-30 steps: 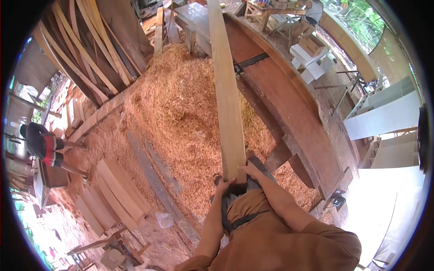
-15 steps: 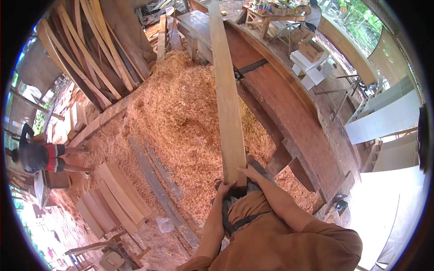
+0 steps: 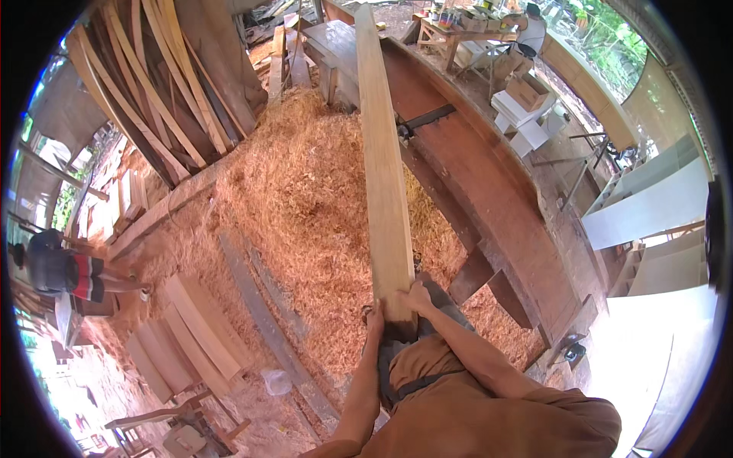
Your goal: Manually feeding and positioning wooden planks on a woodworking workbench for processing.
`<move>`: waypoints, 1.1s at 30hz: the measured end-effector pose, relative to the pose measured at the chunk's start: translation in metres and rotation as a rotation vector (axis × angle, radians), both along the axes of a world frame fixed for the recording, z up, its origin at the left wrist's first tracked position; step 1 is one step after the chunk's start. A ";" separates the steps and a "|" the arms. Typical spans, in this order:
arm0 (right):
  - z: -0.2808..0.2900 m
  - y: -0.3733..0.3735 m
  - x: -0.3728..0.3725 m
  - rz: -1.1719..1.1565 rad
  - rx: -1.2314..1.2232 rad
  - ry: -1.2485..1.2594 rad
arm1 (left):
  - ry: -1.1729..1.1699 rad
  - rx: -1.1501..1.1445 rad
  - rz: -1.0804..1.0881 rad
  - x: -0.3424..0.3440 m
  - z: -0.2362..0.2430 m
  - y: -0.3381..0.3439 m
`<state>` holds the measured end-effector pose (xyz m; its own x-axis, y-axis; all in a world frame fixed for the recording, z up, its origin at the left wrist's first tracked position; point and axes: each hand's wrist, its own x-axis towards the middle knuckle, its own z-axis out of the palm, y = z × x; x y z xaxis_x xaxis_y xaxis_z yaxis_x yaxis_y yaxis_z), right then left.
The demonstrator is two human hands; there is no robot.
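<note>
A long wooden plank (image 3: 387, 183) stretches away from my waist, its far end reaching over the wooden bench. My left hand (image 3: 375, 317) grips the plank's left edge close to its near end. On the opposite edge, slightly farther along, my right hand (image 3: 416, 298) is closed round the wood with the thumb on top. The fingers beneath the board are hidden. Below the plank lies a large heap of wood shavings (image 3: 298, 175).
A long reddish-brown workbench (image 3: 489, 168) curves along the right. Boards (image 3: 200, 328) are stacked at the left, and tall planks (image 3: 145, 84) lean at the back left. A person (image 3: 57, 263) works at the far left, another person (image 3: 527, 34) at the back right.
The plank has tilted slightly, its near part shifting a little left, with my hands still on it. The person at the left has changed posture.
</note>
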<state>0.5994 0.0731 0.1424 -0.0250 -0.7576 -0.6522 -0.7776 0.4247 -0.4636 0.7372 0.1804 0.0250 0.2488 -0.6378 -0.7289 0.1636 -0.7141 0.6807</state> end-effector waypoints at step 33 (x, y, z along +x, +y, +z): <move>0.056 -0.001 0.067 0.363 -0.121 0.102 | 0.307 0.152 0.153 -0.007 -0.065 0.011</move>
